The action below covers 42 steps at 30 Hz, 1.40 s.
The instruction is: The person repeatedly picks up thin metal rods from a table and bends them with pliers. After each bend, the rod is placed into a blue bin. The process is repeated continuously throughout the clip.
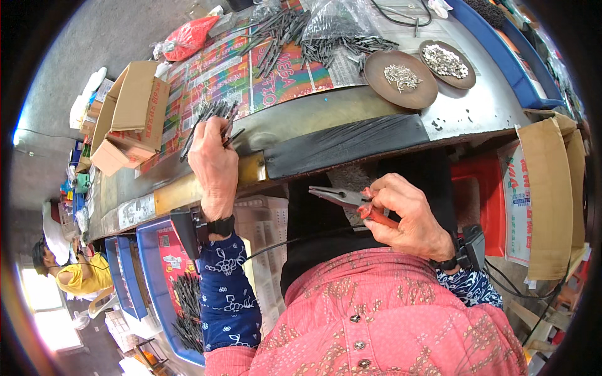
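On the left side of the worktable, my left hand (214, 160) is closed over a small bunch of thin black sticks (213, 113), its fingers wrapped about some of them. Over my lap, my right hand (409, 216) grips a pair of pliers (342, 196) by the red handles. The jaws point left and look slightly parted, with nothing visible between them. At the far side of the table lies a large heap of similar black sticks (276, 39), partly under a clear plastic bag (342, 22).
Two brown dishes (375, 84) of small silvery metal pieces stand at the right. A cardboard box (139, 100) and red bag (191, 37) sit left. Below the table edge (338, 147) is a blue bin (147, 250) holding black sticks. A person in yellow (84, 276) sits far left.
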### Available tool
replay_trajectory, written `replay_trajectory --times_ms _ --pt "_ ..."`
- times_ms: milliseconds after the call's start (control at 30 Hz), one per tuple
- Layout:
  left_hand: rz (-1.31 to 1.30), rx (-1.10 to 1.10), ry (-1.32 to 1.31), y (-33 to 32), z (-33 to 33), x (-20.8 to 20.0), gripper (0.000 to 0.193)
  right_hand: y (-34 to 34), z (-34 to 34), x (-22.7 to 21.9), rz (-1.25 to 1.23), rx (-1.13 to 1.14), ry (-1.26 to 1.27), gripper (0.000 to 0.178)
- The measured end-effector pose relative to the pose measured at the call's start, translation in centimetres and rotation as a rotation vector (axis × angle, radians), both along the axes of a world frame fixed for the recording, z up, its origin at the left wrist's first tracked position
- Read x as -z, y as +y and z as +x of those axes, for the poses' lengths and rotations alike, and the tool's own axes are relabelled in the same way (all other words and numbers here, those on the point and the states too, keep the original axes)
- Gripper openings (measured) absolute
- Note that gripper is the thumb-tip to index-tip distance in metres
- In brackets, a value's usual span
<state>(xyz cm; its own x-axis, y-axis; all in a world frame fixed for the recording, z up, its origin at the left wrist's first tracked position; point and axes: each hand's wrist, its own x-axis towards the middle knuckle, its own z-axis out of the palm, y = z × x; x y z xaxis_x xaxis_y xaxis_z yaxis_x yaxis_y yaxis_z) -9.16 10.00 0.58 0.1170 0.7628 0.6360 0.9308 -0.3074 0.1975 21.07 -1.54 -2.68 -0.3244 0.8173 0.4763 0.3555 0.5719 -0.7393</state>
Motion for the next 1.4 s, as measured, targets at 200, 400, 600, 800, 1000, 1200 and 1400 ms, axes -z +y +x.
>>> replay_trajectory --times_ms 200,400,600,800,1000,1200,1400 --pt "-0.158 0.24 -0.475 -5.6 3.6 -2.3 0.005 0.0 0.0 -1.6 0.184 0.088 -0.065 0.026" --pt "-0.744 0.511 -1.468 -11.3 6.2 -2.7 0.009 -0.6 -0.2 -2.8 0.333 0.181 -0.159 0.021" --pt "-0.878 0.525 -1.706 -12.9 5.9 -2.2 0.01 -1.4 -0.3 -3.2 0.423 0.201 -0.265 0.022" --pt "-0.913 0.554 -1.739 -13.4 5.9 -2.0 0.009 -1.9 0.0 -3.3 0.409 0.191 -0.348 0.024" --pt "-0.924 0.532 -1.731 -13.6 5.9 -1.9 0.009 -2.0 0.2 -3.2 0.427 0.192 -0.374 0.024" --pt "-0.928 0.517 -1.72 -13.6 5.8 -1.6 0.01 -2.0 0.3 -3.2 0.406 0.18 -0.387 0.022" --pt "-0.939 0.544 -1.667 -13.7 5.9 -1.1 0.012 -1.7 0.3 -2.5 0.345 0.089 -0.371 0.017"
